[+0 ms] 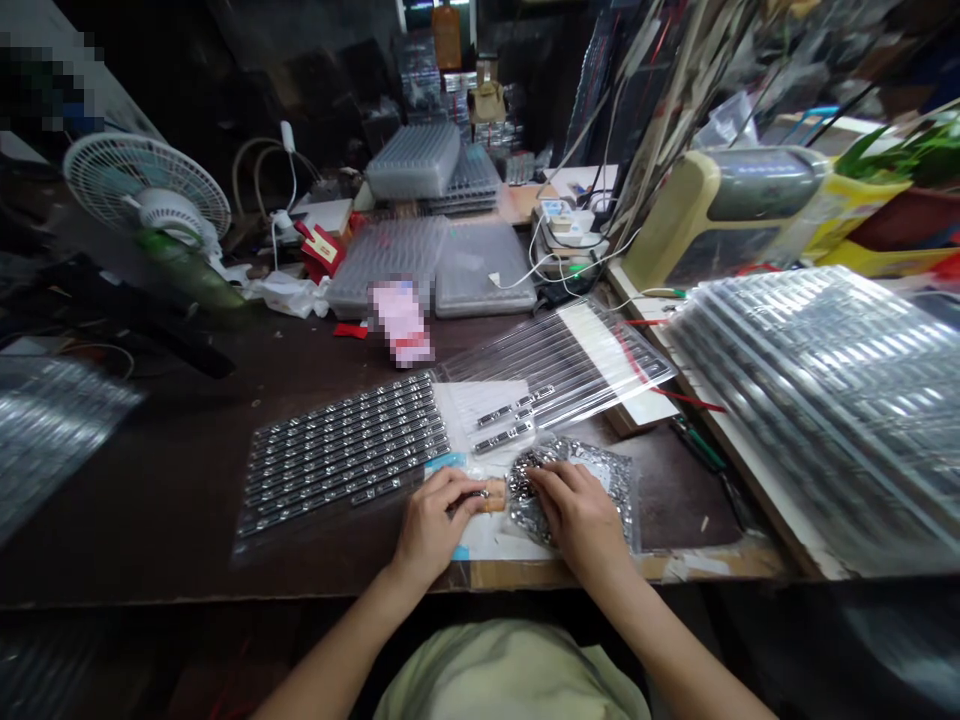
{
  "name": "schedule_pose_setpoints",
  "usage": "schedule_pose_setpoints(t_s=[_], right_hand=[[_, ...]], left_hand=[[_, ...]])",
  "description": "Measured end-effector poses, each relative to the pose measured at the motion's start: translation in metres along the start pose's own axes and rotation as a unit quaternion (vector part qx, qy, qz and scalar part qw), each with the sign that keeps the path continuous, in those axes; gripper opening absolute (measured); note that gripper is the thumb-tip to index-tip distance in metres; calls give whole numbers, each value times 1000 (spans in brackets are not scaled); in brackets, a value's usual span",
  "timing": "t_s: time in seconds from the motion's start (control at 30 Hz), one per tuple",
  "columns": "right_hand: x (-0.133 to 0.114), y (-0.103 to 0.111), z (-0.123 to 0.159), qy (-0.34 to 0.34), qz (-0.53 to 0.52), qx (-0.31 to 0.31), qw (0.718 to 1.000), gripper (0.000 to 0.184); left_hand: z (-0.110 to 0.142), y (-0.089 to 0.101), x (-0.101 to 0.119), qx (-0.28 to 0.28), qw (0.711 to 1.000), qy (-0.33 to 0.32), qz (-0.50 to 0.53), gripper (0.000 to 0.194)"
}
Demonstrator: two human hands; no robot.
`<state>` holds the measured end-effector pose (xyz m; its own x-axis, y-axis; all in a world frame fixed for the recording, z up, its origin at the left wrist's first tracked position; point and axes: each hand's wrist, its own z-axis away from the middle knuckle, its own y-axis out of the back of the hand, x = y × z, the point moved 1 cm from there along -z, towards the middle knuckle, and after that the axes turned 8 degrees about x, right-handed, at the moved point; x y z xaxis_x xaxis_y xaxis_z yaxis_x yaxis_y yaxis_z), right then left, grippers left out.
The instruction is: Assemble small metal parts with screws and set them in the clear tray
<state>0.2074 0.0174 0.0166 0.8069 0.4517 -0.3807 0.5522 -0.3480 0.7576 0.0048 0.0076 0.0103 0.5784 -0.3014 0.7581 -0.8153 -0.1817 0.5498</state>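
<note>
Your left hand (435,515) has thumb and forefinger pinched on a small metal part (484,492), at the orange-brown block (495,497). Your right hand (581,500) rests its fingertips on the bag of metal pieces (619,478), which lies beneath it; finger closure cannot be told. The filled tray (345,450) lies beyond your left hand, leftward.

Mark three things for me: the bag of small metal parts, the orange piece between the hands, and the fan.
Bag of small metal parts (621,490): head view, on its right side.
Orange piece (494,497): head view, on its upper face.
Fan (169,209): head view, on its central housing.
</note>
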Motion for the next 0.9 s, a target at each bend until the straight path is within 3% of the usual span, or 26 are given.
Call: schedule_pose_setpoints(t_s=[0.3,0.47,0.9], right_hand=[[-4,1,1,-6,-83,-12,996,27],[-10,-4,-2,-32,-68,-26,997,16],[-19,-12,-9,-39,-46,-37,997,10]], left_hand=[[2,-5,5,-3,996,-32,-83,13],[1,-6,6,-2,995,-32,-97,11],[1,-6,9,-13,995,-29,-90,15]])
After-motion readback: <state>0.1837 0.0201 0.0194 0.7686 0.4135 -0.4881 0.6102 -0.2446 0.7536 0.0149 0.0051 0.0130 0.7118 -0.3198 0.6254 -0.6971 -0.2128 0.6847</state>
